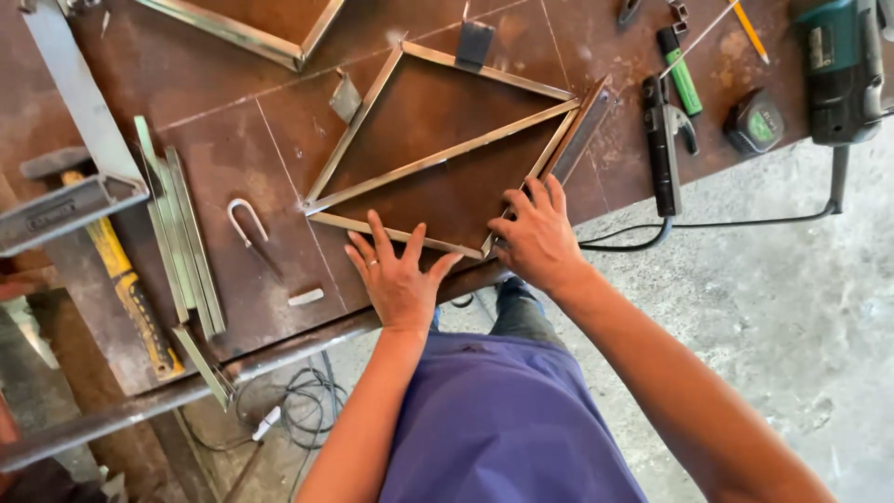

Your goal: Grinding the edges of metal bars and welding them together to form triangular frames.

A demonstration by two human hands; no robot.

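A four-sided frame of thin steel bars [438,156] with one diagonal bar lies flat on the rusty steel workbench [233,140]. My left hand [399,277] rests flat with fingers spread on the frame's near bar, a ring on one finger. My right hand [535,235] presses on the frame's near right corner, fingers bent over the bars. Neither hand holds anything up.
Cut steel strips [182,242] lie at the left beside a yellow-handled hammer [130,289] and a bent U-shaped rod [244,220]. A clamp [663,149], green marker [682,74], tape measure [754,123], pencil [751,30] and green angle grinder [843,65] sit at the right. Another frame [251,33] lies at the back.
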